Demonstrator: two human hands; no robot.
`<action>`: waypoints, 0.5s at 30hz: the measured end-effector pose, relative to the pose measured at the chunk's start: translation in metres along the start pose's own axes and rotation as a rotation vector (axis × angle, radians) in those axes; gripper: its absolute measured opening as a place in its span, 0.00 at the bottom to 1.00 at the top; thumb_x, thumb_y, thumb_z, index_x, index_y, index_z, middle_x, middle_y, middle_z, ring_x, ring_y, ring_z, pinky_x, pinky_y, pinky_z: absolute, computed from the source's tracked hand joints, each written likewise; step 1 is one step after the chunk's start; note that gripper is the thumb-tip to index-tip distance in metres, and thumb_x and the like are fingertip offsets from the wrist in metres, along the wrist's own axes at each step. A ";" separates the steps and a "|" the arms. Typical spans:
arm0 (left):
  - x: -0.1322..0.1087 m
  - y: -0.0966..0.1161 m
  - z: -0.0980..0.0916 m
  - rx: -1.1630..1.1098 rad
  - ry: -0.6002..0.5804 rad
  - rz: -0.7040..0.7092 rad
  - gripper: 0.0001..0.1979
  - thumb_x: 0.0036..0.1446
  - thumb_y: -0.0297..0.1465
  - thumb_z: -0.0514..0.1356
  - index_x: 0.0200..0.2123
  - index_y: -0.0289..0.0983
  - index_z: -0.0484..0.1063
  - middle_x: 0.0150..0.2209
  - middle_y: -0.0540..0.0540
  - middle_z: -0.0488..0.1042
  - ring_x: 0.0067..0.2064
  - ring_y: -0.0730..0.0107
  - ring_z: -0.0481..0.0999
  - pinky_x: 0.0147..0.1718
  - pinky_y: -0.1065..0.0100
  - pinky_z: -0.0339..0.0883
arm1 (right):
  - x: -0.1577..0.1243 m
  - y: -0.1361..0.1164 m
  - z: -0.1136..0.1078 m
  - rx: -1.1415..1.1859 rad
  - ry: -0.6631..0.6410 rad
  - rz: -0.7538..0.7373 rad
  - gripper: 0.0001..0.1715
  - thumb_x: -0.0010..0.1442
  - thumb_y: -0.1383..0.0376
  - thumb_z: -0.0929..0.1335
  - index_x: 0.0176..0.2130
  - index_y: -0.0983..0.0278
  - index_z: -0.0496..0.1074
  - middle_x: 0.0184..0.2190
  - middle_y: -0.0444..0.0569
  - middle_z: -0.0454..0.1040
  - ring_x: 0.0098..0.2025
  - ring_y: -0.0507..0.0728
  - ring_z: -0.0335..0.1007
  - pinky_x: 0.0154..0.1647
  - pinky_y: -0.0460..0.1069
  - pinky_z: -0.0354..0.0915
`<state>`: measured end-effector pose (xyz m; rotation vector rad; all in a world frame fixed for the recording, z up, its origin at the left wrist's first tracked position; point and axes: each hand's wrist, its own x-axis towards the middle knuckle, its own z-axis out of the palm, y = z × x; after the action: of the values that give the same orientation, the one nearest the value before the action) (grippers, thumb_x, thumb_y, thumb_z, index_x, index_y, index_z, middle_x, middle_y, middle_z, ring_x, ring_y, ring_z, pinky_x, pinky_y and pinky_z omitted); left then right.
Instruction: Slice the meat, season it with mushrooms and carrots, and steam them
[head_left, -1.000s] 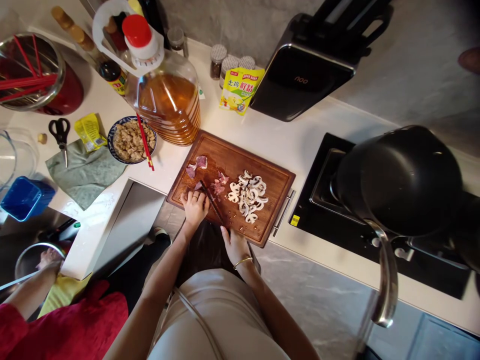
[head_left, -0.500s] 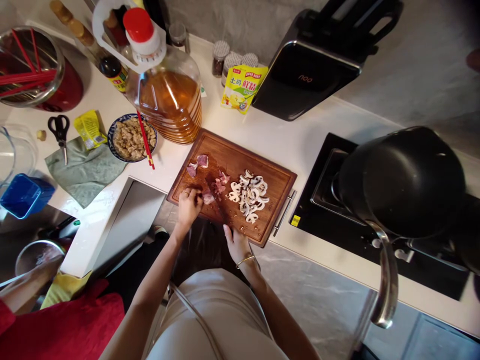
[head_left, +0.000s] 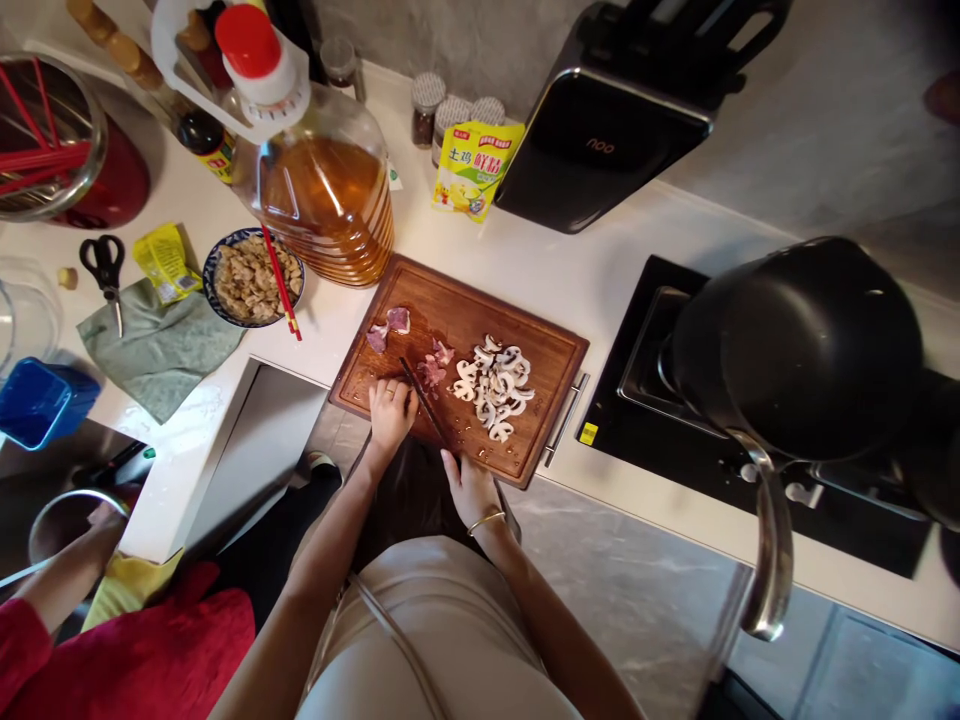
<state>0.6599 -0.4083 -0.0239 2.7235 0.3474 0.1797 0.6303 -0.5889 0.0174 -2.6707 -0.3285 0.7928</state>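
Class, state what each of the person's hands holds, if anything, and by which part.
The right hand holds the knife by its handle end. The left hand is curled beside the knife; whether it holds anything is hidden.

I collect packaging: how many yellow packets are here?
2: a chicken-essence packet beside the knife block, a yellow packet between the scissors and bowl; others may be hidden.

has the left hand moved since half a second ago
Yes, the left hand has shifted right against the cutting board, toward the sliced mushrooms.
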 end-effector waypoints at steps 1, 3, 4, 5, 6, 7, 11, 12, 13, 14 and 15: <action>0.000 0.000 0.001 0.016 -0.011 -0.007 0.07 0.61 0.32 0.52 0.31 0.38 0.67 0.35 0.41 0.73 0.42 0.55 0.68 0.44 0.56 0.59 | 0.000 -0.003 -0.003 -0.008 -0.023 0.013 0.24 0.68 0.55 0.57 0.43 0.69 0.72 0.40 0.60 0.77 0.42 0.61 0.75 0.42 0.50 0.66; 0.001 -0.001 0.002 0.036 -0.025 -0.014 0.08 0.61 0.32 0.52 0.30 0.38 0.66 0.35 0.40 0.72 0.42 0.53 0.68 0.43 0.55 0.59 | 0.000 -0.009 -0.010 -0.026 -0.062 0.039 0.24 0.68 0.56 0.57 0.43 0.68 0.72 0.41 0.60 0.77 0.43 0.62 0.75 0.42 0.50 0.66; 0.001 -0.001 0.003 0.039 -0.026 -0.017 0.07 0.60 0.32 0.52 0.30 0.38 0.66 0.35 0.40 0.72 0.42 0.53 0.68 0.44 0.54 0.59 | -0.001 -0.011 -0.013 -0.031 -0.084 0.049 0.23 0.68 0.56 0.56 0.43 0.69 0.72 0.41 0.60 0.77 0.43 0.62 0.75 0.41 0.50 0.66; 0.000 -0.001 0.004 0.039 -0.025 -0.021 0.07 0.60 0.31 0.52 0.30 0.38 0.66 0.35 0.40 0.72 0.42 0.52 0.67 0.44 0.54 0.59 | -0.003 -0.014 -0.017 -0.035 -0.108 0.061 0.23 0.68 0.56 0.56 0.44 0.69 0.71 0.40 0.60 0.77 0.43 0.61 0.75 0.40 0.50 0.65; 0.000 -0.001 0.006 0.035 -0.024 -0.026 0.06 0.59 0.31 0.52 0.30 0.39 0.65 0.35 0.39 0.71 0.42 0.52 0.67 0.44 0.53 0.59 | -0.004 -0.017 -0.020 -0.037 -0.133 0.073 0.23 0.69 0.56 0.56 0.44 0.69 0.71 0.39 0.59 0.77 0.42 0.61 0.75 0.39 0.50 0.65; 0.000 -0.002 0.007 0.028 -0.023 -0.030 0.05 0.59 0.30 0.53 0.30 0.39 0.65 0.35 0.39 0.71 0.42 0.52 0.67 0.44 0.53 0.59 | -0.006 -0.019 -0.022 -0.038 -0.156 0.083 0.23 0.69 0.56 0.55 0.44 0.68 0.71 0.38 0.59 0.78 0.40 0.61 0.76 0.38 0.49 0.65; -0.002 -0.001 0.013 -0.003 -0.004 -0.052 0.03 0.57 0.29 0.53 0.32 0.38 0.65 0.37 0.38 0.71 0.42 0.51 0.67 0.45 0.51 0.59 | -0.015 -0.023 -0.028 -0.037 -0.218 0.105 0.23 0.69 0.58 0.54 0.45 0.68 0.70 0.35 0.56 0.78 0.37 0.59 0.76 0.34 0.48 0.64; -0.002 -0.001 0.013 -0.008 0.003 -0.061 0.02 0.57 0.29 0.53 0.32 0.38 0.65 0.37 0.38 0.71 0.43 0.51 0.67 0.45 0.51 0.59 | -0.016 -0.022 -0.028 -0.030 -0.227 0.109 0.23 0.69 0.58 0.54 0.45 0.68 0.69 0.35 0.56 0.78 0.37 0.59 0.76 0.34 0.48 0.64; -0.001 0.000 0.014 -0.013 0.007 -0.069 0.02 0.57 0.29 0.53 0.32 0.38 0.65 0.37 0.38 0.70 0.43 0.51 0.67 0.45 0.51 0.59 | -0.017 -0.021 -0.027 -0.025 -0.233 0.117 0.23 0.70 0.58 0.54 0.46 0.69 0.69 0.35 0.56 0.78 0.37 0.59 0.76 0.34 0.48 0.64; -0.001 0.001 0.014 -0.017 0.009 -0.078 0.03 0.57 0.29 0.53 0.32 0.38 0.65 0.37 0.38 0.70 0.42 0.51 0.67 0.45 0.51 0.59 | -0.016 -0.021 -0.026 -0.022 -0.235 0.122 0.23 0.70 0.58 0.54 0.47 0.69 0.69 0.35 0.57 0.78 0.37 0.59 0.76 0.34 0.48 0.64; 0.000 0.002 0.013 -0.021 0.011 -0.086 0.03 0.58 0.29 0.53 0.32 0.38 0.65 0.36 0.39 0.70 0.42 0.51 0.67 0.45 0.51 0.59 | -0.014 -0.020 -0.025 -0.018 -0.227 0.120 0.24 0.70 0.58 0.54 0.47 0.69 0.70 0.36 0.57 0.78 0.37 0.59 0.76 0.35 0.48 0.65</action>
<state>0.6627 -0.4145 -0.0354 2.6815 0.4620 0.1732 0.6304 -0.5811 0.0510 -2.6402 -0.2326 1.1395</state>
